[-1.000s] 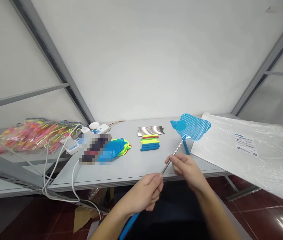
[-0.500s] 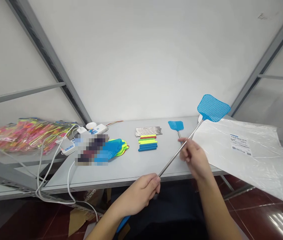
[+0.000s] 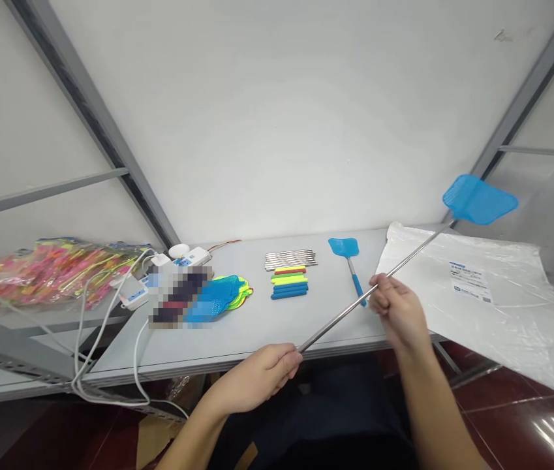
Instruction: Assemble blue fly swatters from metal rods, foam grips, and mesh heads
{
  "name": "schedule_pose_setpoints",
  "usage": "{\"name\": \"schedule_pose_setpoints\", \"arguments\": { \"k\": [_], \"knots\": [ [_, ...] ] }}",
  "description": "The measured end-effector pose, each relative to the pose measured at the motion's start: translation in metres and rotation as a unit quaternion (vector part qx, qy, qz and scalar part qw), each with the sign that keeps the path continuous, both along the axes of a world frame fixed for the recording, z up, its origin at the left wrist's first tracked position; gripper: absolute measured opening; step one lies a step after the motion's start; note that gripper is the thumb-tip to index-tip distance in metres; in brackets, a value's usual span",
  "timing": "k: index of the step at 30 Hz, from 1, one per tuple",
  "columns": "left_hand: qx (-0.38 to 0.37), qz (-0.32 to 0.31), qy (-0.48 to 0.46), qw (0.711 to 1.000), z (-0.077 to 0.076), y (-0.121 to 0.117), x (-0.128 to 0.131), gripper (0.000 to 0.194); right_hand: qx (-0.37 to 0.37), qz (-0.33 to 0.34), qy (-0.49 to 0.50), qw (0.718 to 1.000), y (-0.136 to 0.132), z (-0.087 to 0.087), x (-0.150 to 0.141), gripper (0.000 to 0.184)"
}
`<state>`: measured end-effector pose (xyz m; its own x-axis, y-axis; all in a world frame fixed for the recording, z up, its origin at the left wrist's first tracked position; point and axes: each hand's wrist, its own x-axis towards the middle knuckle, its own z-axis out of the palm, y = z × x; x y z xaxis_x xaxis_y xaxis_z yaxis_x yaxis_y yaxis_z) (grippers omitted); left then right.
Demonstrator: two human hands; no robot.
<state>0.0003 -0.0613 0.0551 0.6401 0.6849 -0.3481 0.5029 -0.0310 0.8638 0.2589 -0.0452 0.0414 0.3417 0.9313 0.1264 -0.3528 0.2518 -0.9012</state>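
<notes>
Shelving posts of grey metal [image 3: 107,130] flank a white wall [image 3: 277,130] behind the pale grey tabletop [image 3: 252,329]. Left hand [image 3: 261,372] and right hand [image 3: 400,310] both clamp a long silver-shafted blue fly swatter [image 3: 418,250], slanting far right above white plastic sheeting [image 3: 511,320]. Thin silver rods [image 3: 290,258], coloured tubular grips [image 3: 290,288] and a shorter blue swatter [image 3: 344,247] lie left of the sheeting.

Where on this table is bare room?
Between the coloured handles and the lying swatter; also from those handles to the front edge of the table. Crowded: left, swatter heads and power strips; right, packaging under the held swatter.
</notes>
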Motion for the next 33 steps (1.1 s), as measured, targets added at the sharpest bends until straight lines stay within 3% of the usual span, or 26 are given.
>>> {"name": "schedule_pose_setpoints", "arguments": {
  "k": [7, 18, 23, 29, 33],
  "knots": [
    [0.096, 0.006, 0.055, 0.994, 0.015, -0.005, -0.014, 0.042, 0.039, -0.038, 0.076, 0.996, 0.004, 0.016, 0.031, 0.021],
    [0.185, 0.02, 0.1, 0.978, 0.018, 0.016, -0.041, 0.042, 0.053, -0.102, 0.07, 0.991, -0.01, 0.01, 0.036, 0.025],
    [0.176, 0.05, 0.109, 0.977, 0.018, 0.018, -0.065, 0.038, 0.085, -0.167, 0.103, 0.977, -0.007, 0.019, 0.055, 0.031],
    [0.101, 0.02, 0.124, 0.987, 0.028, 0.013, -0.088, 0.04, 0.099, -0.179, 0.112, 0.972, -0.006, 0.03, 0.068, 0.026],
    [0.127, 0.028, 0.13, 0.983, 0.037, 0.013, -0.09, 0.038, 0.105, -0.168, 0.13, 0.972, -0.003, 0.03, 0.065, 0.024]
  ]
}}
